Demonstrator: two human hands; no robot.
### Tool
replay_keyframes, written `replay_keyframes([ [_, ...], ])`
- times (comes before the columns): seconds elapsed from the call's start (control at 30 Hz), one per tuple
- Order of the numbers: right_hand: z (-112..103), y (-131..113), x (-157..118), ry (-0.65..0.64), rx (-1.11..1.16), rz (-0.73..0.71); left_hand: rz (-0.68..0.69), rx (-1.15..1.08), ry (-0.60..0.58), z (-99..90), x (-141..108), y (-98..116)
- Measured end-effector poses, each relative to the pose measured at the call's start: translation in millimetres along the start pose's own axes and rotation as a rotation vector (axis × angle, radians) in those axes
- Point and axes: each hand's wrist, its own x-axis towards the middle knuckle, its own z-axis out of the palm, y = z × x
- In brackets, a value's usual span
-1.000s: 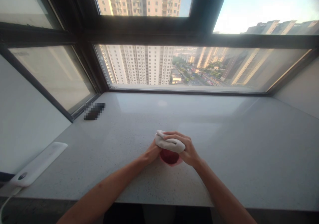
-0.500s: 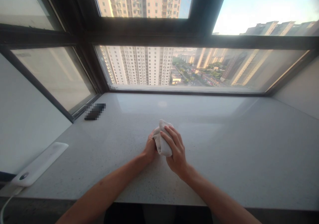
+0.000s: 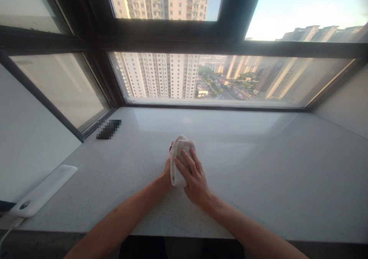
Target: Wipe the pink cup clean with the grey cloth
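A folded white cloth [image 3: 179, 161] stands lengthwise on the pale speckled stone counter [image 3: 258, 174], held between my hands. My right hand [image 3: 194, 178] lies over its right side with the fingers spread across it. My left hand [image 3: 168, 167] presses against its left side, and the cloth hides most of that hand. No red item shows anywhere around the hands in this view.
A dark rectangular object [image 3: 108, 129], pixelated, lies near the window at the left. A white power strip [image 3: 43, 190] with a cable sits at the counter's left front. A dark-framed window [image 3: 207, 78] and side wall border the counter.
The cloth has turned from lying crosswise to standing lengthwise, and it has moved slightly away from me. The red item that showed under my hands a second ago is no longer visible.
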Motion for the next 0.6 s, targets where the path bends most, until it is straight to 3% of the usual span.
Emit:
replay_keyframes([
  [0.1, 0.8, 2.2, 1.6, -0.006, 0.018, 0.03, 0.021, -0.05, 0.009, 0.5, 1.0, -2.0],
  [0.23, -6.5, 13.5, 10.1, 0.131, 0.088, 0.112, 0.031, -0.023, -0.009, 4.3, -8.0, -11.8],
  [0.4, -27.6, 37.3, 23.3, 0.296, 0.257, 0.147, -0.025, 0.129, -0.173, 11.9, -20.2, -11.2],
  [0.5, -42.5, 51.3, 28.4, 0.246, 0.36, 0.164, -0.049, 0.192, -0.268, 10.3, -20.1, -9.3],
  [0.6, -55.4, 59.9, 32.9, 0.035, 0.497, 0.141, -0.007, 0.196, -0.261, 5.7, -18.0, -11.9],
])
